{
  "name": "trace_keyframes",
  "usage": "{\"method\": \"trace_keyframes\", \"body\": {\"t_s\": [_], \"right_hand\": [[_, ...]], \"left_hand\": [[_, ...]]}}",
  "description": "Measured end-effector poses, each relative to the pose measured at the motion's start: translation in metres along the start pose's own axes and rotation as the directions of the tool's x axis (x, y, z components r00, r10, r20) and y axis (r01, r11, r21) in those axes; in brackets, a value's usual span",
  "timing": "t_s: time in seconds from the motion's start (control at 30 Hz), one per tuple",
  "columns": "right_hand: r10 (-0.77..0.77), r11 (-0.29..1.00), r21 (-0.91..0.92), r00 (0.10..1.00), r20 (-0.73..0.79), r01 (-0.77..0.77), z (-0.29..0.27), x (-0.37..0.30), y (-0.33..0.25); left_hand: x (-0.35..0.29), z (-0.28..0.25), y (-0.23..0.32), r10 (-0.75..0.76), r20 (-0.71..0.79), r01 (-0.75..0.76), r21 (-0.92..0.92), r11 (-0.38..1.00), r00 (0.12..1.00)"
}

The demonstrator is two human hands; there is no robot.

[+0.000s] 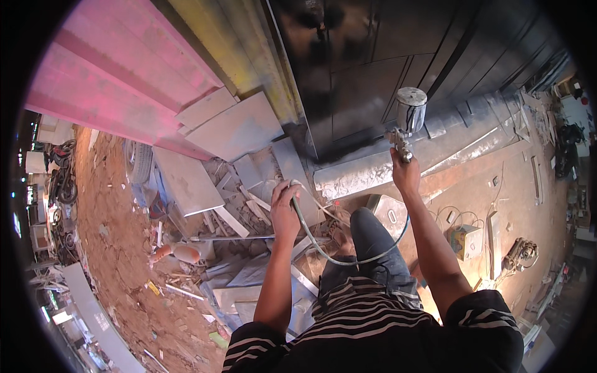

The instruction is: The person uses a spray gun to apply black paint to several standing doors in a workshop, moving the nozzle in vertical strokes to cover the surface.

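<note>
We face a black metal door (385,68) (glossy, wet-looking), pink sheets (118,68) leaning left. Our right hand (404,171) grips a spray gun (407,121) against the door; our left hand (285,208) clasps its hose (323,248). A yellow box (466,239) sits right.
</note>
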State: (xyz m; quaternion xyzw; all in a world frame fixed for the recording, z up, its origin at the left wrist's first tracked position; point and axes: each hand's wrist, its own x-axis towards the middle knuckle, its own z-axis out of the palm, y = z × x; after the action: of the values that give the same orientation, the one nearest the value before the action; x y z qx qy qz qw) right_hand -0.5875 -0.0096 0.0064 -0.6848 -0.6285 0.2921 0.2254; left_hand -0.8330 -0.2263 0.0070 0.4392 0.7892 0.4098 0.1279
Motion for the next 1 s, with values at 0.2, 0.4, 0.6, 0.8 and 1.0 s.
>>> {"method": "trace_keyframes", "body": {"t_s": [0.2, 0.4, 0.6, 0.8, 1.0], "right_hand": [[-0.092, 0.989, 0.105, 0.984, -0.154, 0.109, -0.017, 0.009, -0.032], [-0.16, 0.934, 0.284, 0.964, -0.214, 0.218, -0.068, 0.023, -0.121], [-0.216, 0.876, 0.342, 0.91, -0.354, 0.341, -0.12, 0.041, -0.213], [-0.319, 0.826, 0.27, 0.805, -0.5, 0.495, -0.168, 0.054, -0.314], [-0.412, 0.776, 0.113, 0.635, -0.654, 0.62, -0.245, 0.069, -0.415]], "left_hand": [[-0.005, -0.015, 0.002, -0.031, 0.034, 0.029, 0.056, 0.998, 0.999], [0.037, -0.028, 0.013, 0.077, 0.065, -0.083, 0.106, 0.991, 0.995], [0.105, -0.018, -0.017, 0.223, 0.233, -0.251, 0.099, 0.963, 0.947], [0.16, -0.035, -0.012, 0.268, 0.453, -0.307, 0.014, 0.952, 0.85], [0.189, -0.048, 0.01, 0.364, 0.652, -0.432, -0.062, 0.9, 0.665]]}}
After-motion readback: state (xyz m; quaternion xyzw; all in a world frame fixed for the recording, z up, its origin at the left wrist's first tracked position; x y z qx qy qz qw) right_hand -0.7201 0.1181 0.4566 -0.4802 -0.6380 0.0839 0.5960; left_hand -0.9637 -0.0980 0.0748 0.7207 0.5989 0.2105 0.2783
